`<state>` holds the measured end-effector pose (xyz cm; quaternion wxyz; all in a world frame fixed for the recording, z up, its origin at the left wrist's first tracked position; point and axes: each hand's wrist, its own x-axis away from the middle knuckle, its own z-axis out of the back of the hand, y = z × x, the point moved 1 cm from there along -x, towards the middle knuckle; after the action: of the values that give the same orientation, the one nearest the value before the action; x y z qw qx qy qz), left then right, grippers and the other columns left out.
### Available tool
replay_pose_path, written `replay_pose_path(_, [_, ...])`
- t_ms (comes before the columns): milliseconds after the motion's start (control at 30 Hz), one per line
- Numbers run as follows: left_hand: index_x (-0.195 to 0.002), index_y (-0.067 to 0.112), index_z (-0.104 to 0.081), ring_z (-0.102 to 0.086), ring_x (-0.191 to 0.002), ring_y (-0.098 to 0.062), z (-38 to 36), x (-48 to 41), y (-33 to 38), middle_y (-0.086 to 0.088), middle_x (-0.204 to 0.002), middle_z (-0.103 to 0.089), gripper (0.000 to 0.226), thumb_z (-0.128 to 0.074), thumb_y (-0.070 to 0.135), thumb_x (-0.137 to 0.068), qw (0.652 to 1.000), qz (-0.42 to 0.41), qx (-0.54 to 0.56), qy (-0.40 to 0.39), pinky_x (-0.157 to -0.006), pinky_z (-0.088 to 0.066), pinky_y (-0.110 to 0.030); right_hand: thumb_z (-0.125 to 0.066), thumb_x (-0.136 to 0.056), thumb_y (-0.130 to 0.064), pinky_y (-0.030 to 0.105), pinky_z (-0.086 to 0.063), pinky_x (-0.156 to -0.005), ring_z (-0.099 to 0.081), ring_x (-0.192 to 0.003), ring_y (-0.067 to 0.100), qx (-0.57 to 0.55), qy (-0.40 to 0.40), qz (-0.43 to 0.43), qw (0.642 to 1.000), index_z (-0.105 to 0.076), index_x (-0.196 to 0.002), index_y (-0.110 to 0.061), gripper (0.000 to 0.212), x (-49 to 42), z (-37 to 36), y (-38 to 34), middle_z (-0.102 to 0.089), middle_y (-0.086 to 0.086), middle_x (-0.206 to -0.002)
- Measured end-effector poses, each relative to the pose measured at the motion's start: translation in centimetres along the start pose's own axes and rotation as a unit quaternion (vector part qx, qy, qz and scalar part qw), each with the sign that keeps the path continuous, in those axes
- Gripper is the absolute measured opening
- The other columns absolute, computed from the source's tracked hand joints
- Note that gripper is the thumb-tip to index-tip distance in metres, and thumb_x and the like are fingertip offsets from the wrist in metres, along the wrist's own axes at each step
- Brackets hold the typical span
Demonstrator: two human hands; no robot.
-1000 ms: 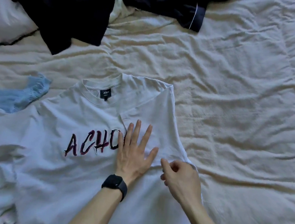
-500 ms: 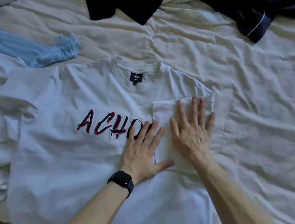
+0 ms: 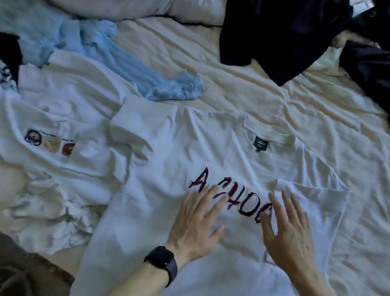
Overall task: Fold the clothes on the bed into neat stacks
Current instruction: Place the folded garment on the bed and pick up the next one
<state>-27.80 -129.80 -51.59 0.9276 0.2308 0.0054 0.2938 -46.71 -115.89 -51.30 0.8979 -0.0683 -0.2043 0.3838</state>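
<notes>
Cream, heavily creased bedding (image 3: 280, 104) covered the bed and carried every garment. At the near middle lay the white short-sleeved cotton T-shirt (image 3: 212, 155) I was folding, front up, its right sleeve turned inward over the chest. My left hand (image 3: 195, 224) and right hand (image 3: 288, 235) rested flat on it, fingers (image 3: 215, 194) spread and grasping nothing; a black wristwatch (image 3: 162, 262) sat on the left wrist.

Risks, in my judgement: the outstretched left sleeve overlapped a second white T-shirt (image 3: 47, 159) just beside it, so drawing that sleeve in could drag the neighbour along. Soft, wrinkled bedding beneath could let the turned-in sleeve slip and set creases into the fold.

Writing: red-and-black lettering (image 3: 229, 196) on the chest read "ACHOC", partly under my hands. The dark neck label (image 3: 259, 142) and the small prints on the second shirt were illegible. A pale blue knit (image 3: 116, 59) and dark garments (image 3: 284, 33) lay unfolded farther up the bed.
</notes>
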Motion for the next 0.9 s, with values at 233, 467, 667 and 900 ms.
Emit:
replay_pose_path(233, [-0.127,0.012,-0.053,-0.055,-0.11,-0.021,13.0,0.7,-15.7,-0.002,-0.122,-0.051,0.045,-0.072,0.027,-0.089,0.867,0.344,0.262,0.249,-0.09,-0.045,-0.029,-0.053,-0.102,-0.042,0.041,-0.029,-0.121,-0.03,-0.15,0.019,-0.074,-0.064,0.122,0.988,-0.043,-0.153,-0.024,0.055,-7.5,0.9,-20.4,-0.041,-0.002,-0.159])
replay_pose_path(467, [-0.126,0.027,-0.05,-0.062,-0.1,-0.02,15.4,-4.7,-23.7,0.009,-0.111,-0.063,0.054,-0.071,0.052,-0.084,0.809,0.435,0.393,0.048,-0.077,-0.042,-0.03,-0.053,-0.1,-0.015,0.039,-0.04,-0.094,-0.054,-0.124,0.04,-0.039,-0.101,0.133,0.985,-0.043,-0.148,-0.012,0.049,-19.8,0.4,-35.7,-0.056,0.021,-0.14])
replay_pose_path(667, [-0.1,0.04,-0.065,-0.066,-0.072,-0.005,14.8,-4.5,-26.1,0.016,-0.083,-0.07,0.022,-0.067,0.051,-0.081,0.834,0.363,0.416,0.015,-0.069,-0.051,-0.027,-0.067,-0.092,-0.025,0.032,-0.054,-0.061,-0.065,-0.056,0.023,0.041,-0.228,0.072,0.97,-0.063,-0.101,-0.023,0.011,-24.8,0.3,-38.2,-0.073,0.011,-0.076])
replay_pose_path(900, [-0.086,0.036,-0.058,-0.059,-0.07,0.007,16.4,-3.8,-27.1,0.022,-0.073,-0.065,0.009,-0.063,0.04,-0.091,0.794,0.378,0.46,0.118,-0.055,-0.039,-0.012,-0.066,-0.093,-0.007,0.027,-0.054,-0.047,-0.071,-0.056,0.015,-0.18,-0.134,0.076,0.972,-0.061,-0.081,-0.037,0.033,-24.2,1.8,-39.3,-0.064,-0.008,-0.094])
